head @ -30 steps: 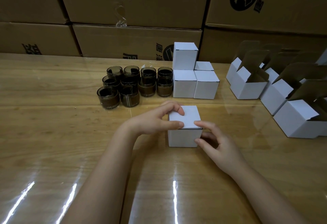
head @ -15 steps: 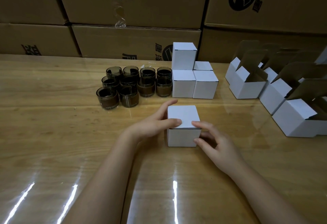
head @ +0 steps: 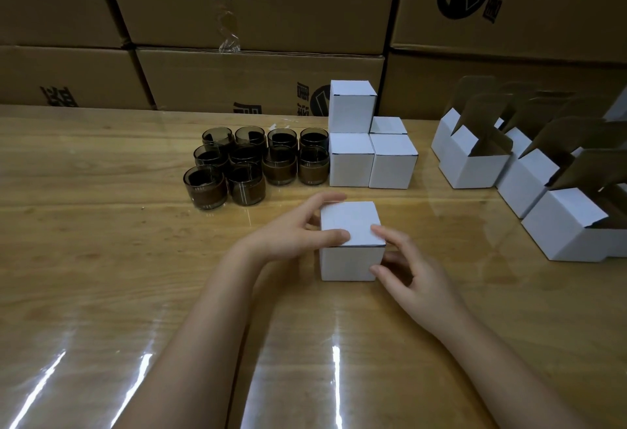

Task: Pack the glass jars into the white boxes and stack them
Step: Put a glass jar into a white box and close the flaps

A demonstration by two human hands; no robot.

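Hands are holding a small closed white cardboard box (head: 351,242) that is sitting on the glossy wooden counter (head: 101,259), just in front of the person and a little nearer than the stepped stack of closed white boxes (head: 353,160). The left hand (head: 295,232) is cupping its left side with the thumb lying on the lid. The right hand (head: 420,282) is pinching the near right corner, so each grip is curled onto the box. To my eye the lid is about shut and the lift to the stack is next. That would go best with the lid pressed flush, the grips on opposite walls, and the box kept level so the jar presumably inside isn't knocking about. The box is standing upright, lid facing up, its tucked seam facing the person. It is nearly a cube, so I'm seeing no clear long axis. The dark glass jars (head: 258,164) are waiting left of the stack, and the open white boxes (head: 475,164) are standing well off to the right.
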